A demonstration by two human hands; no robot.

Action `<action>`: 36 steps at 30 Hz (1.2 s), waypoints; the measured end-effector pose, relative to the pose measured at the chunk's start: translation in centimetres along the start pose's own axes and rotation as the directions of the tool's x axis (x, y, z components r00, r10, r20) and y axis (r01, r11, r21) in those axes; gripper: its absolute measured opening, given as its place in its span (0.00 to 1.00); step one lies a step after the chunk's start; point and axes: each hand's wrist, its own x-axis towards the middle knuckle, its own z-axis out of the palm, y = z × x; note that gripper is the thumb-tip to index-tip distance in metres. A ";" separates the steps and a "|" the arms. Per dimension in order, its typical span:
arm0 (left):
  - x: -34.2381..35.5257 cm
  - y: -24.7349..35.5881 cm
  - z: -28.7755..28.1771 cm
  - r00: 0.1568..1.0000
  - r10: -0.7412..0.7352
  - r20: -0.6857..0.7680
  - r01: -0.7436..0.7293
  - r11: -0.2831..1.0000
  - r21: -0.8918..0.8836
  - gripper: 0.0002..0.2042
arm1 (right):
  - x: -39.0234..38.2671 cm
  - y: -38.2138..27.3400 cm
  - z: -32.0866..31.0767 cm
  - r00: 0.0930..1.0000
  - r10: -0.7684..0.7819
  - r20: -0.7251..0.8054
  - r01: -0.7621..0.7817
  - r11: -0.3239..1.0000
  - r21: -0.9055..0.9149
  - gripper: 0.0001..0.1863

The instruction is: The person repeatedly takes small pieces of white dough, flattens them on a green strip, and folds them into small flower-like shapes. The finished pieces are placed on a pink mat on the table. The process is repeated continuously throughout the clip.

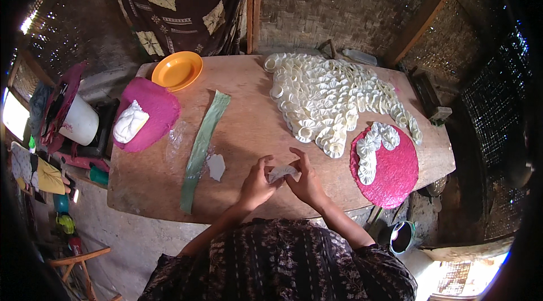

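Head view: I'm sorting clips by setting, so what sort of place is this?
Probably a rustic home or small shed used as a workspace, though I can't tell which: woven wall, a brown patterned cloth hanging at the back, and a large wooden table bearing many pale pleated discs.

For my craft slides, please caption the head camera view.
Left hand and right hand hold a white piece over a table near many pleated white rounds.

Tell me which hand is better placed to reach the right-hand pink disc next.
Right, I'd judge: the right hand is nearer the pink disc, while the left hand lies farther off. Both hands hold the white piece.
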 end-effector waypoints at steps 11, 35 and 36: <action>1.0 1.7 0.6 0.997 -0.073 -0.039 0.074 0.997 0.021 0.36 | -0.1 2.1 0.6 0.968 0.246 -0.056 -0.213 0.915 0.342 0.30; 0.9 1.1 -3.5 1.000 0.025 0.001 -0.025 0.994 -0.103 0.41 | 6.4 6.1 -6.7 0.981 0.014 -0.194 -0.105 0.878 -0.468 0.36; 1.1 0.9 -4.0 1.000 0.016 -0.009 -0.017 0.993 -0.117 0.40 | 6.9 5.8 -7.1 0.981 -0.004 -0.195 -0.098 0.854 -0.511 0.36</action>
